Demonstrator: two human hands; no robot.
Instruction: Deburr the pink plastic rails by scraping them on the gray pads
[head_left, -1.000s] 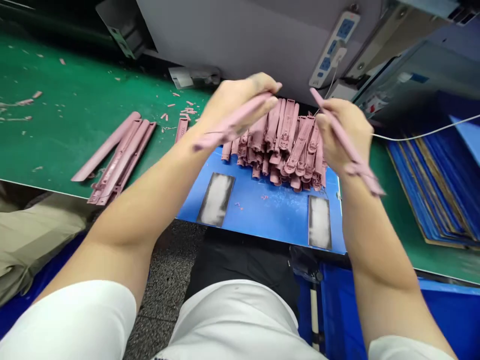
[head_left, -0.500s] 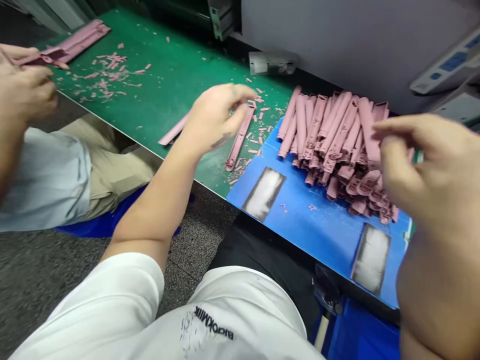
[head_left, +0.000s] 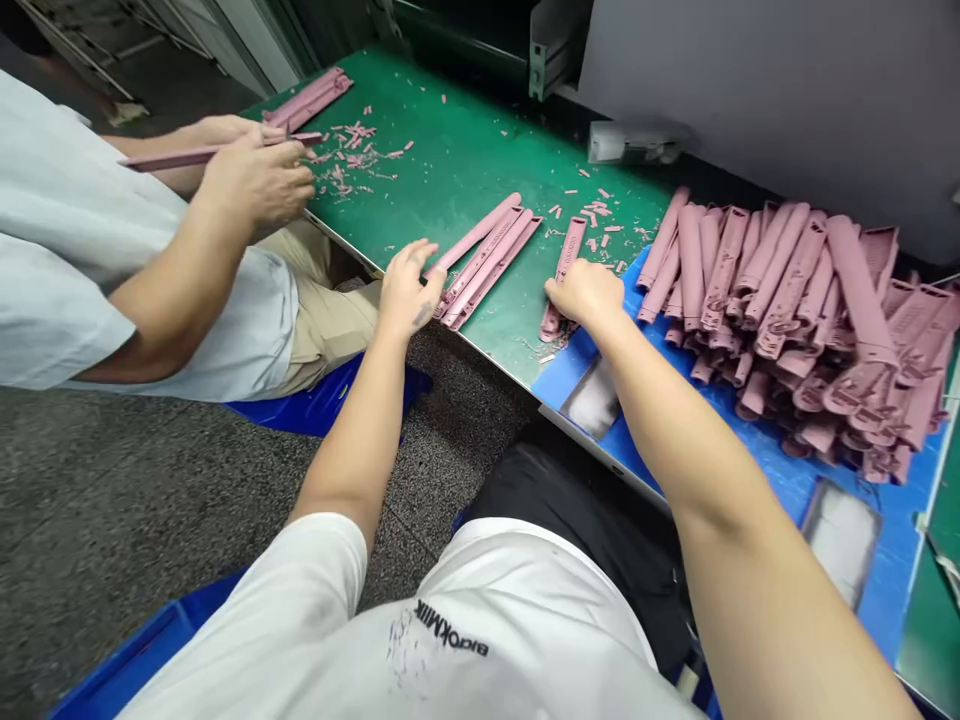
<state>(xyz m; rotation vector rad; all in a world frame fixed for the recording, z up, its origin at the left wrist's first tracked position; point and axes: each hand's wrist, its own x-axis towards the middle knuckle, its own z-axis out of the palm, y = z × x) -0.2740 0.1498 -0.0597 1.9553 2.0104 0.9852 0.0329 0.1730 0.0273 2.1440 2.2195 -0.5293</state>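
Observation:
On the green table, several long pink half-tube parts [head_left: 491, 262] lie side by side. My left hand [head_left: 409, 292] is at their near end, thumb and fingers around the end of the outermost pink part [head_left: 478, 232]. The fingers partly hide that end. A single pink part [head_left: 571, 246] with a hollow face lies farther right, next to the blue board. My right hand [head_left: 589, 295] is closed on its lower half, the thumb along its left side.
A large heap of pink parts [head_left: 780, 290] covers the blue board [head_left: 772, 460] at right. Pink scraps [head_left: 596, 215] litter the table. At left, a co-worker's hands [head_left: 259, 170] hold a pink part over more scraps. A clear plastic fixture [head_left: 634, 143] stands at the back.
My view has swung left. My right hand has come from beside the heap to the single part. My left hand has moved left to the group of parts, where more pieces now show.

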